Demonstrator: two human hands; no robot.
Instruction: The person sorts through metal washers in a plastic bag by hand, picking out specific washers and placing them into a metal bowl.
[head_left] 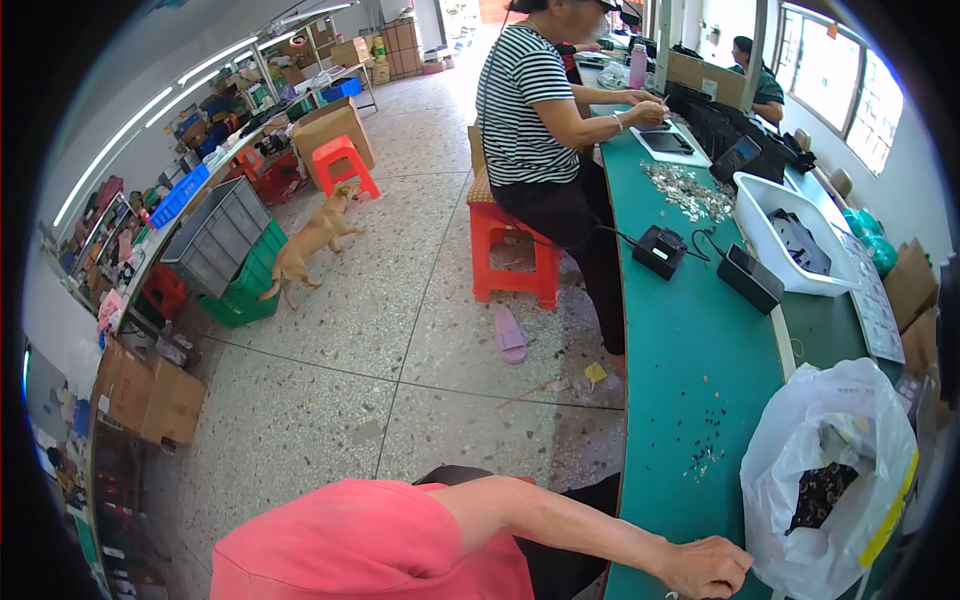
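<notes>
My left hand rests low at the green table's near edge, with its fingers curled down. Whatever they may hold is hidden beneath them. Close by its knuckles stands a white plastic bag, gaping, with small dark pieces inside. A small shiny bit shows below the hand at the picture's lower edge. My right hand is out of the picture. Tiny black and pale pieces lie scattered on the green tabletop beyond my hand.
Along the table stand two black box-shaped devices with cables, a pile of small metal parts and a white bin. A person in a striped shirt works on a red stool. A tan dog and a pink slipper are on the floor.
</notes>
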